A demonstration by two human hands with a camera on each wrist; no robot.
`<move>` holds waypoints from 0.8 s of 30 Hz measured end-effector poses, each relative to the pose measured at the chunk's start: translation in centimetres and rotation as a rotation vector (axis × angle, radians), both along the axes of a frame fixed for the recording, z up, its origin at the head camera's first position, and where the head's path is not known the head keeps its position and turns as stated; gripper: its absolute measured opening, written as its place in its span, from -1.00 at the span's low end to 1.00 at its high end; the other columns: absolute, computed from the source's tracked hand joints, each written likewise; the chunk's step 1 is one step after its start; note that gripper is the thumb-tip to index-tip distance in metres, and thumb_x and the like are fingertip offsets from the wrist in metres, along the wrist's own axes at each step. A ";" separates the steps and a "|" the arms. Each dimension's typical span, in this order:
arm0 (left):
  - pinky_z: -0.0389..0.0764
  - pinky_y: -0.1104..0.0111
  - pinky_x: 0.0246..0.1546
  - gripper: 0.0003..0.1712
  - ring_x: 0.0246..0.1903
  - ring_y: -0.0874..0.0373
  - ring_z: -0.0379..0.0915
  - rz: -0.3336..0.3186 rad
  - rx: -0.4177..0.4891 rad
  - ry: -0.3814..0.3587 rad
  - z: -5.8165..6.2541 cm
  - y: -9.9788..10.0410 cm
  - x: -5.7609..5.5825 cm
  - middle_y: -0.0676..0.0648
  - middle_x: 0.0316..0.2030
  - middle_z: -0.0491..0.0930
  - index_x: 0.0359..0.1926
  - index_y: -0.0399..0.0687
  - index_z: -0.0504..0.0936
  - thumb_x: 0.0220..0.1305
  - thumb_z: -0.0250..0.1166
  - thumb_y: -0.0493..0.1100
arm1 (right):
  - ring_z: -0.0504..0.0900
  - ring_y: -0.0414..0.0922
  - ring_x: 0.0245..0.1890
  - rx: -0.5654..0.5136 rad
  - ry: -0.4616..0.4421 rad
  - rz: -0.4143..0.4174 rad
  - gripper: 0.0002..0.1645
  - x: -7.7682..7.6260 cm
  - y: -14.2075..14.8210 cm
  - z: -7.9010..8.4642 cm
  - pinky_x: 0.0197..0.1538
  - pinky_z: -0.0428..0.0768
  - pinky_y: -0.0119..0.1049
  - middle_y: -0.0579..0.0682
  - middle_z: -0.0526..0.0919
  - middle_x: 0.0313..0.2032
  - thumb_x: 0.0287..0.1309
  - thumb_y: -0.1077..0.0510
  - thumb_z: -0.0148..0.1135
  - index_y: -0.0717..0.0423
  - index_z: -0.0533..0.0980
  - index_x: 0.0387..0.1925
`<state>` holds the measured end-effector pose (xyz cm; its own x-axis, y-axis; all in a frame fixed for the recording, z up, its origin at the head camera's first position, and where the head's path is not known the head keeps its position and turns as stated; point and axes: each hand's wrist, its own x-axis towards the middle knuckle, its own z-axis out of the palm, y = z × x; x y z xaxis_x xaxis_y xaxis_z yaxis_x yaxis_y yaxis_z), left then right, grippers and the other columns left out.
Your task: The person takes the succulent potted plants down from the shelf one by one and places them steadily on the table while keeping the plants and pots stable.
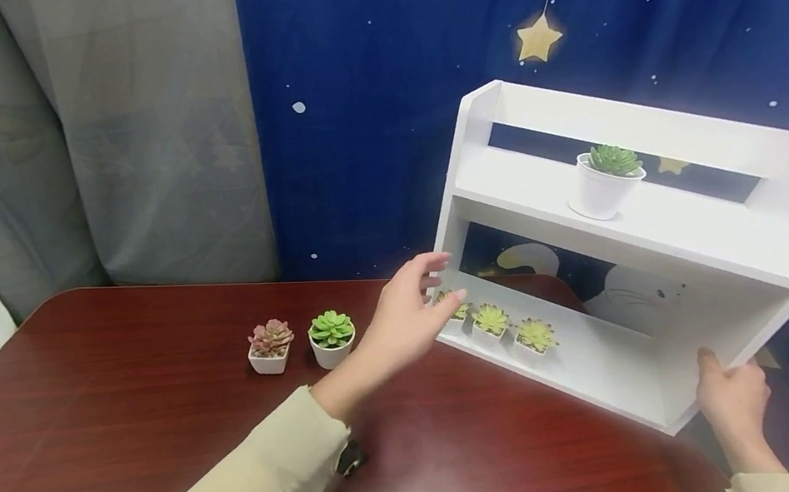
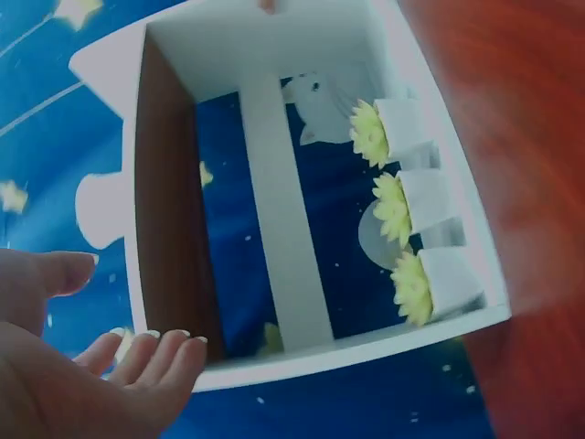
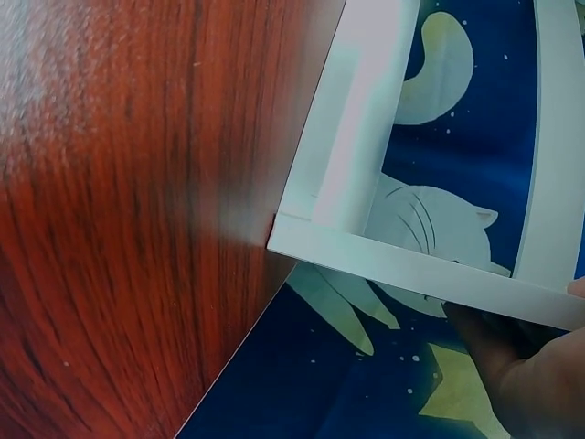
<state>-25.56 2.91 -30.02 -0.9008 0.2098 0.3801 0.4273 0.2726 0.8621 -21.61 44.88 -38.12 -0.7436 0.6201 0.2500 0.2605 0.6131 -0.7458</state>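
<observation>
A white two-tier shelf (image 1: 651, 130) stands tilted at the right of the table. My right hand (image 1: 736, 400) grips its right side panel low down, thumb on the inner face. Beside the left side panel, my left hand (image 1: 407, 311) is raised with fingers loosely bent and nothing in them. Three small yellow-green succulents in white pots (image 2: 425, 128) line the front of the lower board; the leftmost is partly hidden by the left hand in the head view. On the upper board sits a larger green succulent in a round white pot (image 1: 600, 190).
Left of the shelf, a reddish succulent in a square white pot (image 1: 271, 349) and a bright green one in a round pot (image 1: 332, 340) stand on the dark red wooden table (image 1: 128, 451). Behind hang a blue star-patterned curtain (image 1: 361, 116) and a grey curtain (image 1: 158, 128).
</observation>
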 end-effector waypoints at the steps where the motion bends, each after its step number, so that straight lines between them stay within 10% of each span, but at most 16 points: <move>1: 0.58 0.12 0.26 -0.40 0.22 0.01 0.55 -0.009 -0.024 0.022 0.4 0.4 -0.1 -0.09 0.25 0.55 0.35 -0.03 0.44 0.32 0.35 -0.12 | 0.38 0.49 0.27 0.001 0.000 -0.002 -0.35 0.0 0.0 0.0 0.28 0.35 0.44 0.53 0.41 0.25 0.53 0.02 -0.22 0.35 0.19 0.44; 13: 0.49 0.22 0.35 -0.33 0.32 0.13 0.44 -0.010 -0.222 0.200 5.4 4.5 -1.7 -0.03 0.31 0.51 0.42 0.00 0.37 0.37 0.31 0.00 | 0.35 0.50 0.27 0.014 0.041 -0.001 -0.36 0.2 0.0 -0.1 0.32 0.26 0.45 0.55 0.42 0.22 0.50 0.03 -0.18 0.39 0.22 0.41; 24: 0.38 0.37 0.42 -0.32 0.43 0.25 0.30 -0.033 -0.243 0.218 6.6 9.0 -2.0 0.06 0.42 0.40 0.48 0.06 0.31 0.41 0.24 0.01 | 0.37 0.53 0.21 0.000 0.038 0.004 -0.35 0.4 0.0 -0.1 0.32 0.25 0.44 0.59 0.43 0.15 0.49 0.02 -0.16 0.48 0.25 0.33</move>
<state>-27.52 11.90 -23.37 -0.7952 0.3453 0.4984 0.6063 0.4421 0.6610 -21.23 44.90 -38.22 -0.7361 0.6170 0.2783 0.2289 0.6139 -0.7555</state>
